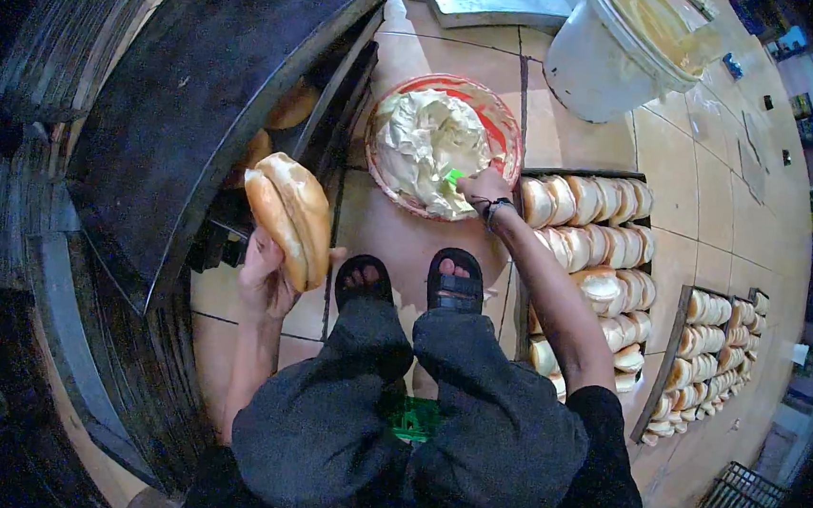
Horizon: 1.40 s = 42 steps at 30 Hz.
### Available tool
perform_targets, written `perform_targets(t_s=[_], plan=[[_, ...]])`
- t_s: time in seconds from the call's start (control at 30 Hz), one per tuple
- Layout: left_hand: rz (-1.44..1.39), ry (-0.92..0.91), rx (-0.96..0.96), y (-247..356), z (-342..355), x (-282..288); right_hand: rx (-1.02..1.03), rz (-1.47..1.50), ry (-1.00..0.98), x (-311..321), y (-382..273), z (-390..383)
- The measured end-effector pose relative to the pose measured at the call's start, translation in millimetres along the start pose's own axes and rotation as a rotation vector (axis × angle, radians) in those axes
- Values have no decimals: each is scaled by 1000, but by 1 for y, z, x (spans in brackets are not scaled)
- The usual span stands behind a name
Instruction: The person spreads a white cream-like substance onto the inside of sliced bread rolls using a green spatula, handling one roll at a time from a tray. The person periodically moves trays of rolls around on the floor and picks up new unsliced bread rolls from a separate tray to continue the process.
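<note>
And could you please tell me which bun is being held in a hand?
The slit bun in the left hand; none of the others is held, and the buns at right sit in rows.

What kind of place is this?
Probably a bakery: there are rows of buns on the right, a red basin of thick pale cream, and what look like stacked dark baking trays.

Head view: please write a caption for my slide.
Left hand holds a split bun; right hand holds a green tool at the cream.
</note>
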<state>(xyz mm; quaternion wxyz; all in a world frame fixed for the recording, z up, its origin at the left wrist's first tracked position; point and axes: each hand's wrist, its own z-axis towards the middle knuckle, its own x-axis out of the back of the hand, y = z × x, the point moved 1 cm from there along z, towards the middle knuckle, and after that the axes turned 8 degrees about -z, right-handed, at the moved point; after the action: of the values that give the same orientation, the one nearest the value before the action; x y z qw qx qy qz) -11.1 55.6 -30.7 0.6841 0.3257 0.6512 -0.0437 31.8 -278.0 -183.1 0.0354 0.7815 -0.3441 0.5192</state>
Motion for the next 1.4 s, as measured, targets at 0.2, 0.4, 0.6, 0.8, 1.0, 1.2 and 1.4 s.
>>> perform_targets(t_s=[0.2, 0.4, 0.6, 0.8, 1.0, 1.2, 1.4], plan=[[-24, -22, -6, -8, -6, 42, -56, 416, 208, -16, 3, 26], [-364, -62, 31, -19, 0, 47, 205, 708, 364, -3, 3, 6], [-43, 10, 39, -36, 18, 40, 496, 914, 425, 58, 10, -45], [-452, -40, 63, -58, 41, 22, 659, 540, 670, 122, 7, -94], [-92, 142, 44, -50, 20, 33, 735, -512, 732, 126, 8, -77], [-115, 66, 130, -45, 16, 33, 472, -288, 450, 91, 5, -58], [-5, -73, 68, -56, 39, 3, 287, 1012, -119, 60, -46, -136]])
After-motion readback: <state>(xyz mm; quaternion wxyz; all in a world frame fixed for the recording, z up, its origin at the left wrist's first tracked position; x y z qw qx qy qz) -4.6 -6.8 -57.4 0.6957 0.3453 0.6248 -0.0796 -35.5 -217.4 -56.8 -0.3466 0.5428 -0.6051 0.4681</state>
